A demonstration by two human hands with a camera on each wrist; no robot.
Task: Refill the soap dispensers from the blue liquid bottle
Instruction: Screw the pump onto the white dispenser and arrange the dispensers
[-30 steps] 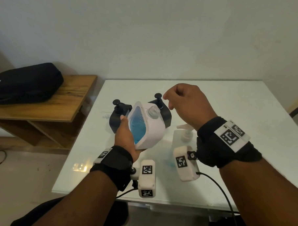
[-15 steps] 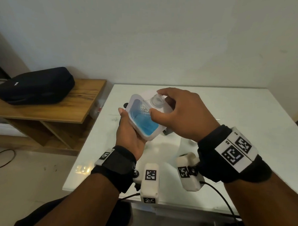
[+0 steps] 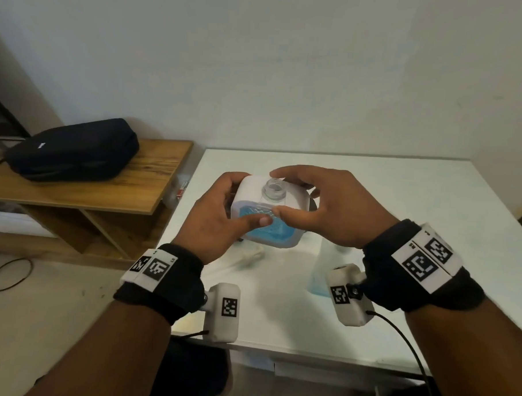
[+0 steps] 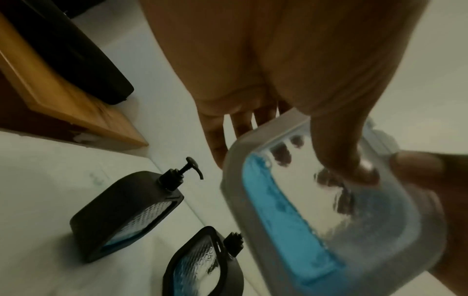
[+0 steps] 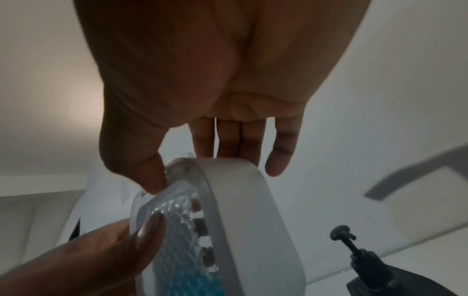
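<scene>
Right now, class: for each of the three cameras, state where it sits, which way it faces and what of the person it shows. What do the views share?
Head: on the person's head, facing forward and down at the white table; shows both forearms, left hand, right hand.
Left wrist: looks along the left palm to two black dispensers.
Right wrist: looks along the right palm; one black pump.
Shared: all three show the white dispenser holding blue liquid.
</scene>
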